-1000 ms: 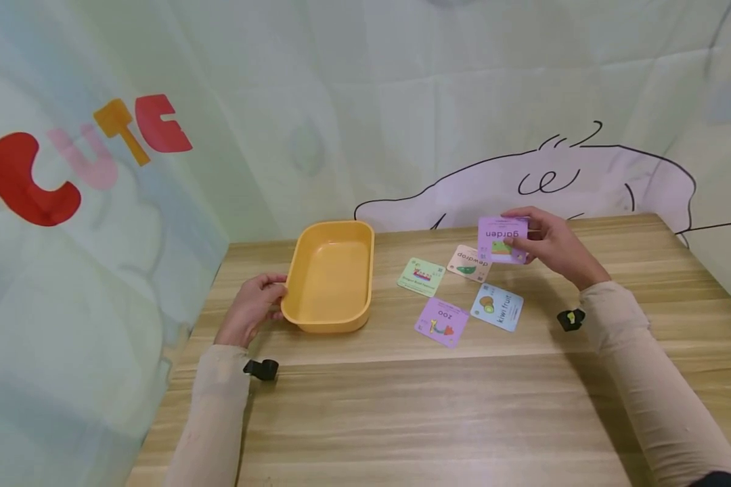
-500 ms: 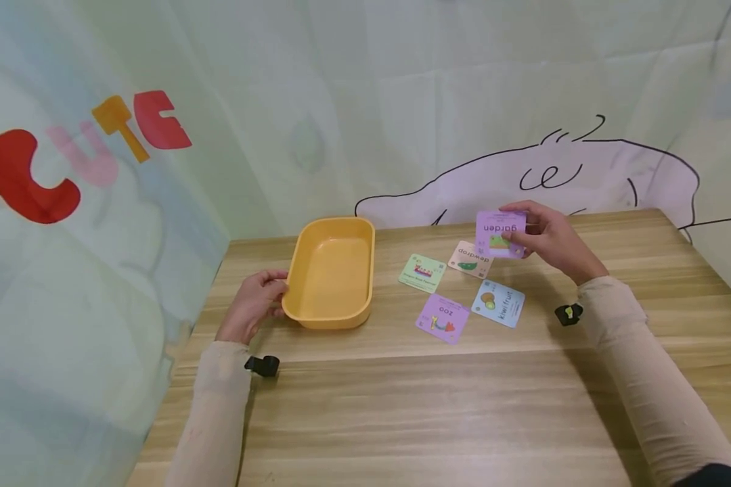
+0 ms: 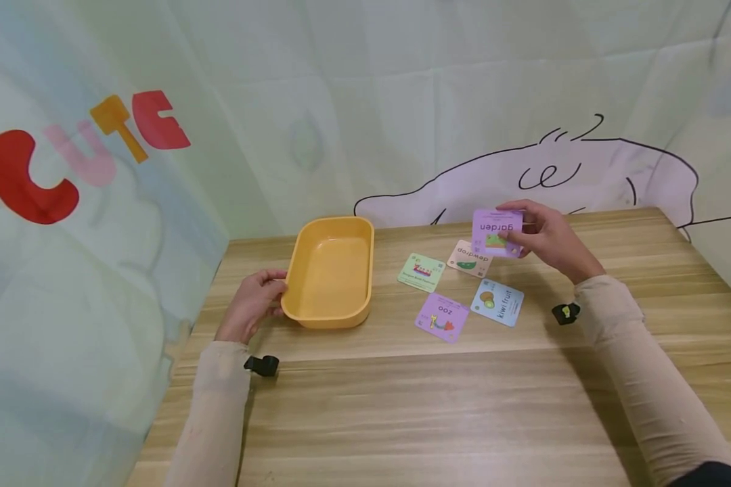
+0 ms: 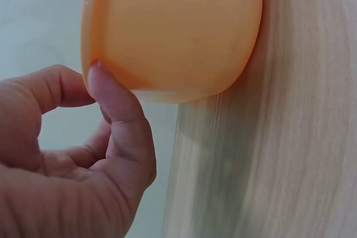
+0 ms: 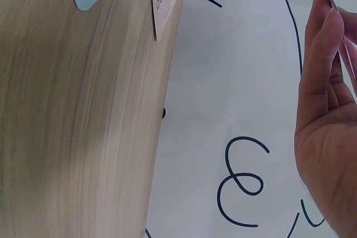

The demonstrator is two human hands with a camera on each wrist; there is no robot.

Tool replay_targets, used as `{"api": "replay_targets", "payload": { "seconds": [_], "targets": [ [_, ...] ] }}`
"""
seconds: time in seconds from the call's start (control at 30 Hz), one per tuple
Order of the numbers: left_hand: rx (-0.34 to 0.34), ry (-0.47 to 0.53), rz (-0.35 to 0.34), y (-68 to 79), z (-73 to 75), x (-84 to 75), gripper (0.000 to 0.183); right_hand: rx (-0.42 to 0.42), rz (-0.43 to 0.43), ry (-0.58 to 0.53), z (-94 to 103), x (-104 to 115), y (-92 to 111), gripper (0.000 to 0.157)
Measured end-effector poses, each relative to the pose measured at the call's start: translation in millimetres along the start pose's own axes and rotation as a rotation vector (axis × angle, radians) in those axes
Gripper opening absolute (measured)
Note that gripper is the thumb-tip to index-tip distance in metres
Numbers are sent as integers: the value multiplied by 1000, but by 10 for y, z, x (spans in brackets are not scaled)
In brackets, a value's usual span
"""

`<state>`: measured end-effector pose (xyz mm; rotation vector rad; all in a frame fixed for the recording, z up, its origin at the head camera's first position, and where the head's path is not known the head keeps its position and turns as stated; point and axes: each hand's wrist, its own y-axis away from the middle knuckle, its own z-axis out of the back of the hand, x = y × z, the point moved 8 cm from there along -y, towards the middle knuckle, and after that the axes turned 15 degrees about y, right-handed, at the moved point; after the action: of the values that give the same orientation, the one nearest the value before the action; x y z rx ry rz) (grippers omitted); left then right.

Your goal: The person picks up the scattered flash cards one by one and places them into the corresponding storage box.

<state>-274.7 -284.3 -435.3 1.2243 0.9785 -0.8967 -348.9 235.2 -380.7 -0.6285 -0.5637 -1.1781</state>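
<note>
My left hand [image 3: 252, 304] pinches the near left rim of a yellow plastic tray [image 3: 368, 284], thumb on one side of the wall and finger on the other, as the left wrist view shows. Nothing lies inside the tray. Raised above the table, my right hand [image 3: 551, 237] pinches a purple "garden" flashcard [image 3: 486, 233] by its right side. Edge-on, that flashcard shows as a thin sheet in the right wrist view. Below it lies a pink "dewdrop" flashcard [image 3: 466, 260], partly covered by the held one in the head view.
Flat on the wooden table [image 3: 402, 419] lie a green boat-picture flashcard [image 3: 422, 272], a purple "zoo" flashcard [image 3: 442, 318] and a blue "kiwi fruit" flashcard [image 3: 497, 302]. A printed curtain [image 3: 268, 135] hangs behind the table and along its left side.
My right hand with the garden flashcard has shifted very slightly left. The left hand keeps its hold on the tray, and the flashcards on the table stay put.
</note>
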Motion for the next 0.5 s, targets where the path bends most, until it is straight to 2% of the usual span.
{"api": "replay_targets", "payload": {
  "seconds": [0.3, 0.5],
  "targets": [
    [8, 16, -1, 0, -8, -4, 39, 19, -41, -8, -19, 14, -11, 48],
    [3, 19, 6, -3, -5, -1, 38, 29, -38, -15, -45, 36, -34, 49]
  ]
}}
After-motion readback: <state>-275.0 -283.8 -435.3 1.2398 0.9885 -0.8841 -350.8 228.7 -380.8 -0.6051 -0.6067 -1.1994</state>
